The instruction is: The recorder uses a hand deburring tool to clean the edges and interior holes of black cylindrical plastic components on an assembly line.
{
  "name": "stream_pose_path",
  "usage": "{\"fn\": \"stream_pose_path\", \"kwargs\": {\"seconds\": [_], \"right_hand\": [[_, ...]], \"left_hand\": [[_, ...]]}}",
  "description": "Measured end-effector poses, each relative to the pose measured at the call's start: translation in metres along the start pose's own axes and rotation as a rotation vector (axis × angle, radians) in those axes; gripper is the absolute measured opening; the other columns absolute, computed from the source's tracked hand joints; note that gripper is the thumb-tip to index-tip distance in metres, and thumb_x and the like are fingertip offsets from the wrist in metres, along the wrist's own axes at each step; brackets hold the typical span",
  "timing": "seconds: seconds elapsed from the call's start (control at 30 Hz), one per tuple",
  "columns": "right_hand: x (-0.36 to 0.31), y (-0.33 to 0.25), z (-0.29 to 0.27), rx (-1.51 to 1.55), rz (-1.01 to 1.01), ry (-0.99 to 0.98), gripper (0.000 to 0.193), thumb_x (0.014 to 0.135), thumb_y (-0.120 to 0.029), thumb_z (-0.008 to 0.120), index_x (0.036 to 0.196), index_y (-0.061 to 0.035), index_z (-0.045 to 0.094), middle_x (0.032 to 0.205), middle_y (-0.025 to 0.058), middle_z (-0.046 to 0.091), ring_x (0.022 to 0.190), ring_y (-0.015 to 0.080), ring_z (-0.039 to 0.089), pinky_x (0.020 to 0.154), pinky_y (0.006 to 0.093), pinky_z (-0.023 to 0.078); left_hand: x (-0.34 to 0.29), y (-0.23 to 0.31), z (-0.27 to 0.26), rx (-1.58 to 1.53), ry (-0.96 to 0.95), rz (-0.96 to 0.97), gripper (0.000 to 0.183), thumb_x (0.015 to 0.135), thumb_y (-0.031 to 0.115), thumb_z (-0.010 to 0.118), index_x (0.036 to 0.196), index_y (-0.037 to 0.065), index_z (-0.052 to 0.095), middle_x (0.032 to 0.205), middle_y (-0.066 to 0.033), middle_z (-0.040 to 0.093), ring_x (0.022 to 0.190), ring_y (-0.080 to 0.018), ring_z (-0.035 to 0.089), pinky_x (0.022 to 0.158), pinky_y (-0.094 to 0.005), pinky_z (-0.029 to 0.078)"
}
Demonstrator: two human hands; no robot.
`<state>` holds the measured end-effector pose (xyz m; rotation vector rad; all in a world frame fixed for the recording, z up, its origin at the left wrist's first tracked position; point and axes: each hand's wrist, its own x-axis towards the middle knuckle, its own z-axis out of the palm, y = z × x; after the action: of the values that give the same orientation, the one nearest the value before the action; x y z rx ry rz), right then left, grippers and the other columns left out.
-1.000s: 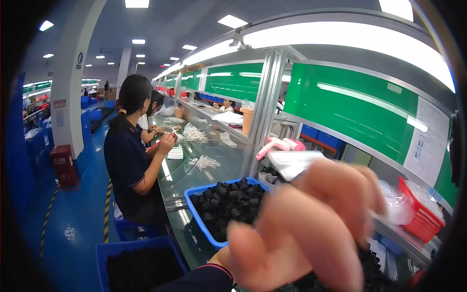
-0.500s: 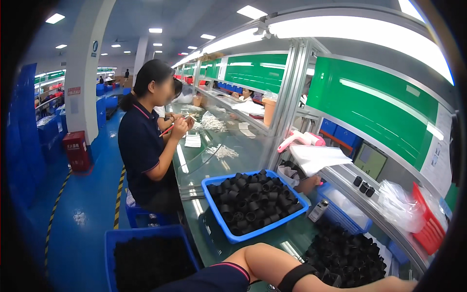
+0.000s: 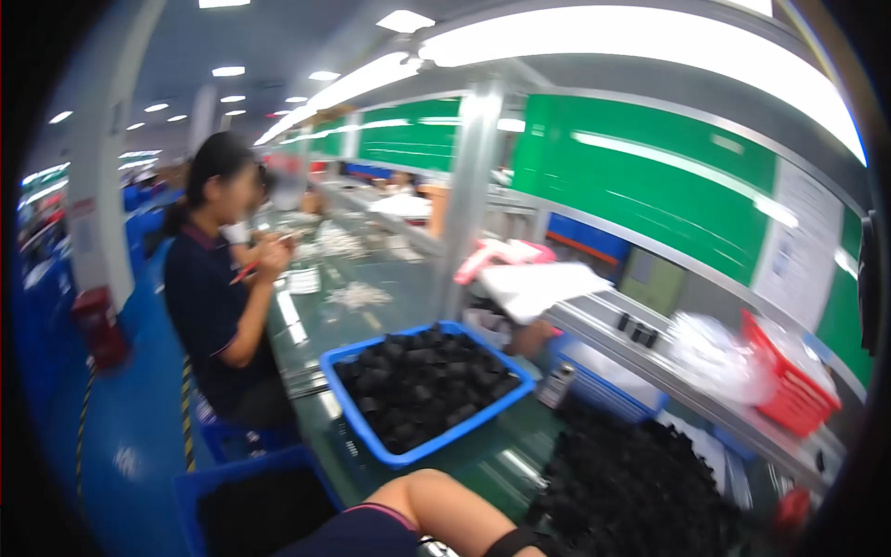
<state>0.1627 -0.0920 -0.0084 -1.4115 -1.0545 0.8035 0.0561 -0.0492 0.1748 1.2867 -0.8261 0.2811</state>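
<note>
My left arm [image 3: 436, 497] comes in at the lower edge, bent at the elbow, with a black band [image 3: 515, 543] around it. My left hand lies out of the picture, and my right hand does not show. Beside the arm, a large heap of small black parts [image 3: 631, 492] covers the bench; blur hides their exact shape. Beyond the elbow stands a blue tray [image 3: 422, 458] filled with short black tube-like pieces [image 3: 422, 381]. A blurred red thing [image 3: 792, 509] sits right of the heap; I cannot make out its kind.
A blue bin [image 3: 190, 506] of black parts stands low at left. A co-worker [image 3: 218, 288] sits further along the bench, hands raised. A bottle [image 3: 557, 385], a blue basket [image 3: 603, 395] and a shelf with a red basket [image 3: 794, 399] are at right.
The view has swung right and blurred, so the scene sits further left. My left hand and most of the forearm have left the picture. More of the red basket shows.
</note>
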Motion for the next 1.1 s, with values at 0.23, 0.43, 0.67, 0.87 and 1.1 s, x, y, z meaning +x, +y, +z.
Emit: {"fn": "stream_pose_path", "kwargs": {"seconds": [0.23,0.43,0.67,0.87,1.1], "right_hand": [[0.009,0.027,0.002,0.099,-0.019,0.076,0.019,0.083,-0.013,0.053,0.099,-0.0033,0.057,0.09,0.0075,0.059,0.081,0.0149,0.057,0.072,0.0275,0.045],[0.01,0.029,-0.018,-0.02,-0.028,0.051,0.022,0.084,-0.021,0.052,0.1,-0.0057,0.057,0.098,0.0077,0.058,0.092,0.0204,0.055,0.08,0.0278,0.041],[0.025,0.056,-0.021,-0.018,-0.225,0.135,0.019,0.082,-0.019,0.054,0.093,-0.0031,0.059,0.091,0.0067,0.06,0.086,0.019,0.057,0.073,0.0266,0.043],[0.036,0.034,-0.074,-0.341,-0.385,0.367,0.016,0.077,-0.02,0.059,0.088,-0.0074,0.063,0.097,0.0092,0.058,0.094,0.025,0.053,0.081,0.0319,0.042],[0.089,0.02,-0.087,-0.718,-0.524,0.446,0.012,0.073,-0.019,0.064,0.083,-0.0123,0.063,0.117,0.0135,0.047,0.117,0.0379,0.033,0.094,0.0402,0.032]], "left_hand": [[-0.053,-0.064,-0.029,1.049,-0.292,-0.209,0.022,0.083,0.02,0.05,0.095,0.003,0.056,0.087,-0.0136,0.057,0.08,-0.0265,0.055,0.073,-0.0354,0.042],[-0.068,-0.078,-0.018,1.13,-0.132,-0.259,0.024,0.078,0.016,0.057,0.099,0.004,0.056,0.089,-0.0103,0.057,0.082,-0.0257,0.055,0.071,-0.0323,0.045],[-0.131,-0.074,-0.003,1.265,0.565,-0.718,0.016,0.078,0.004,0.055,0.093,0.004,0.059,0.086,-0.0133,0.06,0.08,-0.0283,0.058,0.072,-0.032,0.044],[-0.179,-0.084,0.007,1.645,0.623,-0.718,0.018,0.078,0.001,0.053,0.096,0.001,0.057,0.096,-0.0153,0.059,0.089,-0.03,0.055,0.08,-0.0355,0.042],[-0.183,-0.073,-0.005,1.634,0.663,-0.66,0.018,0.078,0.0,0.053,0.095,0.001,0.057,0.092,-0.0144,0.058,0.087,-0.0303,0.054,0.078,-0.035,0.042]]}}
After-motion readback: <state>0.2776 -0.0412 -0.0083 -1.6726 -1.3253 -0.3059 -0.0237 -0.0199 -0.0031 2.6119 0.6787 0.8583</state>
